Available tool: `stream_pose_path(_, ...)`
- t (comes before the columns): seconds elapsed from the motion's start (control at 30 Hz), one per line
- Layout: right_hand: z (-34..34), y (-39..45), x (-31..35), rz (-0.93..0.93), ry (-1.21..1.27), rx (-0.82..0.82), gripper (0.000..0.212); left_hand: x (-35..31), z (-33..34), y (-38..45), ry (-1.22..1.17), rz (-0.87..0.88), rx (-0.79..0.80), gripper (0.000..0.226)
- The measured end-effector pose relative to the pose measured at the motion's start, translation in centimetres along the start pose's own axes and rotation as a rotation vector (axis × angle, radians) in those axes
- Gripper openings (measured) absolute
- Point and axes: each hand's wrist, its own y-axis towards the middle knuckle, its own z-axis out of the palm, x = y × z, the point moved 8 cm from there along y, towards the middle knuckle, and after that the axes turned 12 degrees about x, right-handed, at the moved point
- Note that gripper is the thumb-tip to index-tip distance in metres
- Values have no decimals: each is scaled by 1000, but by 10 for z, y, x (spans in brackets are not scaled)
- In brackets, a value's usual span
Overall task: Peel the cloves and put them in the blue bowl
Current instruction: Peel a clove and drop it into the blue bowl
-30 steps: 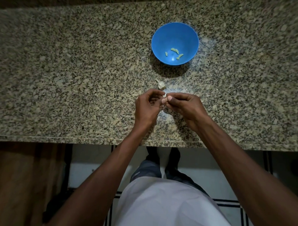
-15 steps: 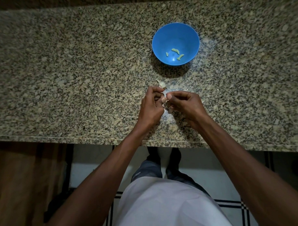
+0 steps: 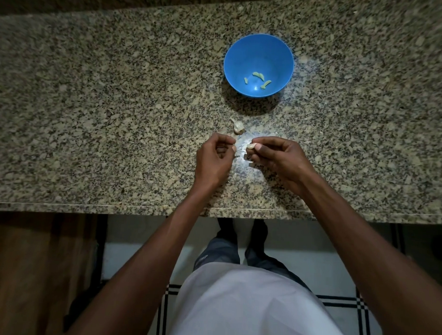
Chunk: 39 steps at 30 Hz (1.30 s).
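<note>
1. Granite countertop (image 3: 91, 112), speckled tan and black, carries all the work items; its front edge runs across the middle of the head view.
2. Right hand (image 3: 277, 160) hovers just above the counter with fingers curled, pinching a pale clove (image 3: 250, 145) between thumb and fingertips. The clove sits at the hand's leftmost tip, facing the other hand.
3. Left hand (image 3: 214, 159) is just beside the right, apart from it by a narrow gap. Its fingers are curled with thumb and forefinger drawn together; whether they pinch a scrap of skin cannot be told, as the spot is too small and dim.
4. Garlic piece (image 3: 237, 126), still in its papery skin, lies on the counter just beyond the left hand's fingertips, touched by neither hand.
5. Blue bowl (image 3: 259, 46) stands upright farther back, beyond both hands and apart from them, in line with the gap between them.
6. Peeled cloves (image 3: 258, 75), three small pale green-yellow pieces, lie on the bowl's floor toward its near side.
7. Held clove is outside the bowl, between the hands and on the near side of the unpeeled piece.
8. White garment (image 3: 247, 306) and dark trousers show below the counter edge, over a tiled floor (image 3: 340, 307) with dark lines.
</note>
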Motion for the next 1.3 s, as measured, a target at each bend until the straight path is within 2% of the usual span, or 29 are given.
stream_pose_path(0.17, -1, 0, 0, 21, -41, -5, 20, -12, 5, -1, 163, 131, 42, 21)
stream_pose_path(0.27, 4, -2, 2, 20, -89, 26, 20, -21, 10, -3, 155, 199, 88, 31)
stream_pose_path(0.33, 6, -4, 5, -4, -142, 42, 20, -22, 10, -2, 153, 220, 91, 29)
stream_pose_path(0.47, 6, -5, 14, -84, -296, 18, 24, -18, 9, 0, 143, 172, 96, 19)
stream_pose_path(0.63, 6, -5, 21, -159, -477, -17, 18, -6, 10, 4, -99, 30, 184, 21)
stream_pose_path(0.77, 8, -5, 25, -168, -498, -13, 17, -6, 10, 2, -238, -11, 285, 23)
stream_pose_path(0.9, 9, -7, 23, -171, -491, -2, 20, -7, 9, 4, -183, -1, 341, 22)
stream_pose_path(1.13, 10, -6, 15, -161, -309, -7, 26, -9, 14, 6, 120, 39, 208, 12)
stream_pose_path(1.3, 12, -7, 7, -143, -157, -33, 35, -19, 13, 0, 122, 104, 45, 6)
